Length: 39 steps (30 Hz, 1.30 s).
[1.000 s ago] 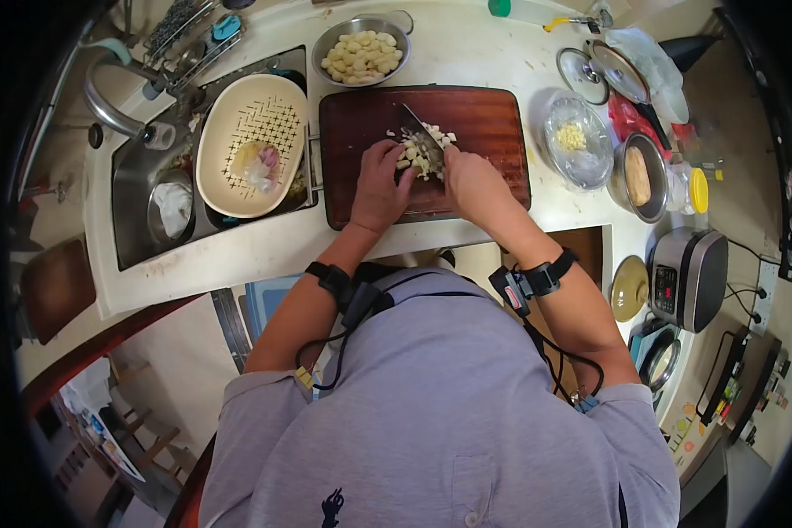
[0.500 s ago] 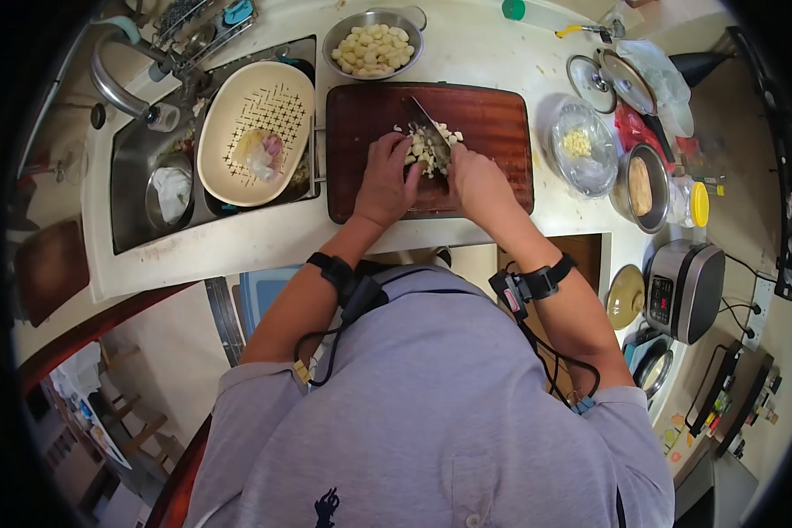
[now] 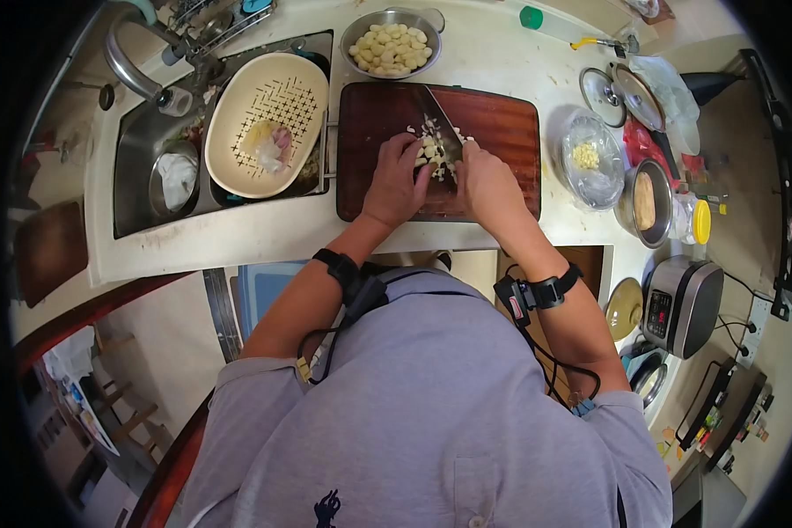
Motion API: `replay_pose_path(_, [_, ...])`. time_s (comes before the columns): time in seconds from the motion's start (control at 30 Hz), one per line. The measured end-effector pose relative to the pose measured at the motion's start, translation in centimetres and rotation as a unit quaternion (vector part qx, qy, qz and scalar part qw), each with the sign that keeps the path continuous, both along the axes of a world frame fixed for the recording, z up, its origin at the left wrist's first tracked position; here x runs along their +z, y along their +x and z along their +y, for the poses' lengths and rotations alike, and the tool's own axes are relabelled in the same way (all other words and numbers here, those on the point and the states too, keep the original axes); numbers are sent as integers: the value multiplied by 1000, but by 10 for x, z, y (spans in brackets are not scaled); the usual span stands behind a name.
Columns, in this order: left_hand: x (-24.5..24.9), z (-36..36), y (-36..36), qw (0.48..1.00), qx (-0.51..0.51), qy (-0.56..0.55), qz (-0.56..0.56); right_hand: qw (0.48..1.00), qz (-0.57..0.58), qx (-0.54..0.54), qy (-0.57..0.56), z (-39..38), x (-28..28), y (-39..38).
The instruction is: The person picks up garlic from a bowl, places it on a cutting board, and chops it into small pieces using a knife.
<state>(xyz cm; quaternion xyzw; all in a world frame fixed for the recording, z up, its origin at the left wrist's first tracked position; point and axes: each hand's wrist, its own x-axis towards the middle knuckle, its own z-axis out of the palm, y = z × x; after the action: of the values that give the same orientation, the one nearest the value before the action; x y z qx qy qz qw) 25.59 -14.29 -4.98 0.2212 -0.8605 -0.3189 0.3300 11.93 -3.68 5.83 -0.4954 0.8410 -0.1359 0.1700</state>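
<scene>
My right hand (image 3: 491,187) is wrapped round the handle of a knife (image 3: 443,121), whose wide blade points up and left over a dark red-brown cutting board (image 3: 370,114). Pale chopped pieces (image 3: 433,153), which look like garlic, lie around the blade. My left hand (image 3: 398,183) rests on the board left of the blade, its fingers bent against the pieces; whether it grips any is too small to tell. A metal bowl (image 3: 392,44) of pale whole cloves stands behind the board.
Left of the board, a cream basket (image 3: 267,123) sits over the sink (image 3: 132,198). To the right are a plastic-covered bowl (image 3: 590,158), a metal bowl (image 3: 647,202) with a tan item, glass lids (image 3: 602,97) and a grey cooker (image 3: 685,306).
The knife blade stands a little more upright over the pieces. The whole counter has shifted slightly right in view, and my left fingers are drawn in closer to the pieces.
</scene>
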Motion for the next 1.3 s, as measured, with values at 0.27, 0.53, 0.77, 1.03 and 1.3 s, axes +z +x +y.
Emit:
replay_pose_path(0.27, [-4, -2, -1, 1000, -7, -8, -5, 1000, -9, 23, -8, -3, -16, 1])
replay_pose_path(0.53, [-4, 0, 0, 999, 18, 12, 35, 1000, -6, 26, 7, -5, -3, -7])
replay_pose_path(0.77, [-7, -2, -2, 998, 21, 23, 49, 1000, -8, 22, 5, -2, -21, -2])
replay_pose_path(1.03, [-6, -1, -3, 998, 28, 36, 50, 1000, -12, 24, -6, -1, -11, 1])
replay_pose_path(1.3, [-5, -4, -2, 998, 36, 30, 44, 1000, -16, 23, -4, -3, 0, -1])
